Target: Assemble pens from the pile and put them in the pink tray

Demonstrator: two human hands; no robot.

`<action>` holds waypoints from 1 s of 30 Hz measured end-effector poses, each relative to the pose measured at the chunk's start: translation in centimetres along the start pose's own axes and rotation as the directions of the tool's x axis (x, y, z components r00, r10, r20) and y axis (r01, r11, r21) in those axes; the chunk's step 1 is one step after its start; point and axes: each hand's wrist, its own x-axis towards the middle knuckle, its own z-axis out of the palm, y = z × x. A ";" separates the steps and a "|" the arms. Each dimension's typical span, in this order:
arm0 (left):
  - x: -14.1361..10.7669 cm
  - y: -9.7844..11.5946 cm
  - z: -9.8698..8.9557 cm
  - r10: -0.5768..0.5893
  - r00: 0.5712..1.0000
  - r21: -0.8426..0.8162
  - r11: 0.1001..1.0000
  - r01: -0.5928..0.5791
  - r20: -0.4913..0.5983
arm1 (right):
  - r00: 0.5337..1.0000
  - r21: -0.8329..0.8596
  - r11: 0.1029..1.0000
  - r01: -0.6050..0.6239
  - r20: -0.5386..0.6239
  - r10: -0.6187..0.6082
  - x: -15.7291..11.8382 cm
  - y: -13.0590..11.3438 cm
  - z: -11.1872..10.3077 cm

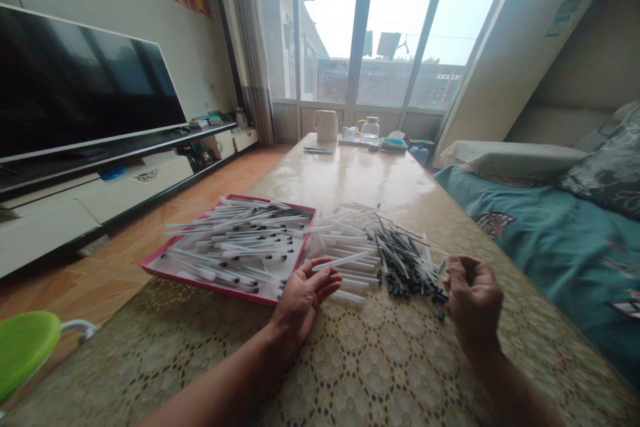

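Observation:
My left hand (310,297) is closed lightly on a white translucent plastic tube (345,260), pinched near its left end and pointing right. To the right, my right hand (473,293) is curled with thumb and forefinger pinched; a thin pale line seems to run from it, too faint to name. Beside that hand lies a heap of thin dark and white sticks with black ends (403,257). Loose white tubes (350,230) lie between the heap and a red-rimmed tray (310,230). Inside the tray are many white tubes with black tips (240,230).
The long table (370,177) has a patterned cover. At its far end stand a beige jug (327,127), a glass pitcher (371,129) and a tissue pack (395,141). A green stool (27,347) is at left, a teal-covered couch (530,233) at right.

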 end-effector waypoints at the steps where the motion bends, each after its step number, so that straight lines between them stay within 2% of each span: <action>1: -0.1 0.0 0.1 0.007 1.000 -0.004 1.000 -0.007 0.011 | 0.999 -0.033 0.999 0.005 0.033 -0.004 -0.2 0.0 0.4; 4: -0.3 -0.1 0.1 0.055 0.998 0.031 0.998 -0.056 0.037 | 0.986 -0.098 0.995 0.024 0.169 -0.007 -0.9 -0.3 1.1; 7: -0.4 -0.4 0.1 0.123 0.988 0.143 0.980 -0.136 0.095 | 0.976 -0.158 0.986 0.061 0.218 -0.025 -1.4 -0.8 1.2; 9: -0.6 -0.4 0.3 0.181 0.970 0.249 0.944 -0.217 0.162 | 0.971 -0.216 0.970 0.114 0.232 -0.062 -1.6 -1.0 1.0; 11: -1.3 -0.2 0.8 0.215 0.943 0.390 0.869 -0.303 0.253 | 0.961 -0.274 0.944 0.182 0.251 -0.112 -1.9 -1.2 0.8; 13: -2.4 0.6 1.4 0.194 0.906 0.569 0.724 -0.391 0.375 | 0.951 -0.307 0.923 0.231 0.269 -0.149 -2.1 -1.4 0.7; 15: -3.8 1.7 2.0 0.120 0.851 0.701 0.515 -0.494 0.511 | 0.941 -0.311 0.915 0.257 0.295 -0.165 -2.2 -1.5 0.7; 18: -5.0 3.9 2.4 0.008 0.744 0.721 0.241 -0.650 0.668 | 0.930 -0.291 0.920 0.262 0.330 -0.161 -2.4 -1.3 0.7; 20: -4.5 5.4 1.7 0.004 0.708 0.704 0.105 -0.703 0.706 | 0.925 -0.281 0.924 0.261 0.346 -0.156 -2.4 -1.1 0.7; 21: -3.9 6.1 1.2 0.033 0.716 0.715 0.034 -0.699 0.698 | 0.922 -0.277 0.925 0.262 0.354 -0.155 -2.4 -1.0 0.7; 23: -2.3 7.5 -0.4 0.112 0.777 0.784 -0.144 -0.604 0.619 | 0.918 -0.269 0.928 0.259 0.367 -0.150 -2.4 -0.7 0.6; 25: -0.6 9.0 -2.3 0.207 0.860 0.848 -0.380 -0.369 0.466 | 0.917 -0.256 0.933 0.254 0.372 -0.148 -2.4 -0.7 0.6; 28: 0.8 10.7 -4.9 0.286 0.895 0.850 -0.501 -0.163 0.341 | 0.887 -0.214 0.930 0.299 0.422 -0.188 -2.4 -1.2 0.5; 29: 1.0 11.1 -5.7 0.301 0.899 0.845 -0.520 -0.124 0.317 | 0.853 -0.190 0.918 0.348 0.471 -0.226 -2.5 -1.5 0.5; 30: 1.1 11.4 -6.3 0.312 0.903 0.837 -0.540 -0.088 0.296 | 0.800 -0.158 0.898 0.412 0.535 -0.273 -2.6 -1.9 0.6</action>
